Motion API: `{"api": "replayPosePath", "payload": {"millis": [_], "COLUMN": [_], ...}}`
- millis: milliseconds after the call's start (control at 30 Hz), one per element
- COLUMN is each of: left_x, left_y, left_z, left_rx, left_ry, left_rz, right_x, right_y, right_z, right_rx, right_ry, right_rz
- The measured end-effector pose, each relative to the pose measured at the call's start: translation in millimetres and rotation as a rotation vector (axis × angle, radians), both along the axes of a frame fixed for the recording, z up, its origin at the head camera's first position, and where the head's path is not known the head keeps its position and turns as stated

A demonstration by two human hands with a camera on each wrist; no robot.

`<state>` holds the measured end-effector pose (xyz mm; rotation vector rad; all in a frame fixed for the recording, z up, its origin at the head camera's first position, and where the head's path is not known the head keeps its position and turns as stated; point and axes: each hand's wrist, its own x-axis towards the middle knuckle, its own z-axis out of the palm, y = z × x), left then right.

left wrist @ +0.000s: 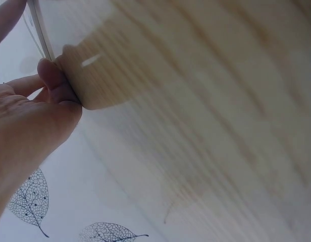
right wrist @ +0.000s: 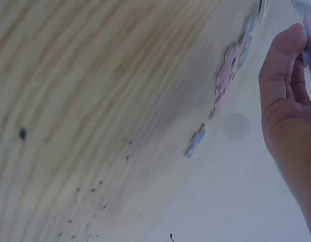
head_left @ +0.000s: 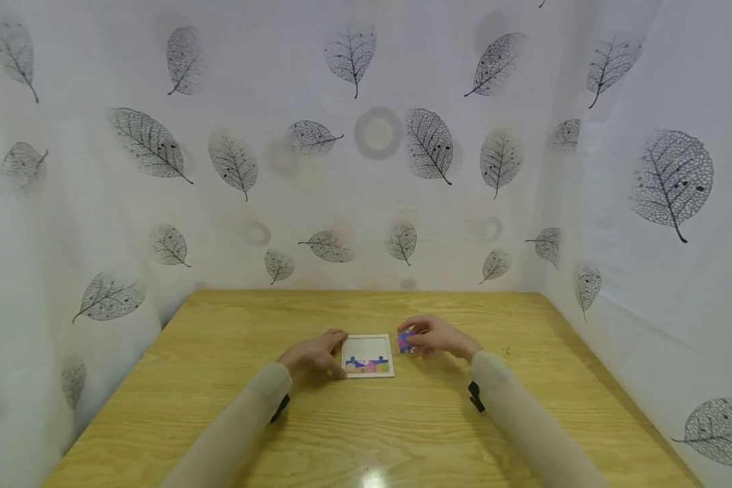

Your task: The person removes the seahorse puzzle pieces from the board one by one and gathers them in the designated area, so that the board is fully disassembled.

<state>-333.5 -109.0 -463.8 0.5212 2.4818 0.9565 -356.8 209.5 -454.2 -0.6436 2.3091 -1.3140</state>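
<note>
A white square puzzle frame point(head_left: 392, 356) lies on the table, with joined colourful jigsaw pieces point(head_left: 369, 367) along its near side. My left hand point(head_left: 314, 354) holds the frame at its left side, thumb at the near corner and fingers at the far one. In the left wrist view, the thumb point(left wrist: 54, 83) is low against the frame's edge. Just right of the frame, my right hand point(head_left: 437, 337) pinches a blue and purple jigsaw piece point(head_left: 406, 341). The right wrist view shows this piece point(right wrist: 307, 43) edge-on between thumb and fingers, raised off the table.
Several loose jigsaw pieces point(right wrist: 226, 70) lie flat on the table by the right hand, mostly hidden by it in the head view. The wooden table point(head_left: 366, 434) is bordered at the back and sides by a white curtain point(head_left: 366, 190) with leaf prints.
</note>
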Motion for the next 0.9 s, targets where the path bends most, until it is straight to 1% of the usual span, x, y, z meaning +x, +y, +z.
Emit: {"api": "replayPosePath", "payload": {"millis": [133,267,367,533,767,900], "left_x": [0.9,1.0,0.7,-0.5,-1.7,-1.4], "left_y": [0.1,-0.6,-0.8,-0.2,0.3,0.1], "left_z": [0.7,0.4,-0.3,-0.6,0.0,0.2], "left_rx": [-0.003,0.014,0.028,0.013,-0.011,-0.022], "left_ry": [-0.004,-0.014,-0.02,-0.012,-0.006,0.001], "left_rz": [-0.002,0.006,0.015,0.006,0.017,0.015], "right_x": [1.3,1.2,-0.2,-2.9,-2.9,-3.4], "right_y": [7,12,16,24,39,45], "right_z": [4.7,8.0,7.2,2.2,1.8,2.6], "right_rx": [-0.014,-0.029,-0.035,-0.027,0.019,0.055], "right_ry": [-0.014,0.0,0.019,0.048,0.091,0.106], "right_rz": [-0.025,-0.025,-0.031,-0.064,-0.106,-0.1]}}
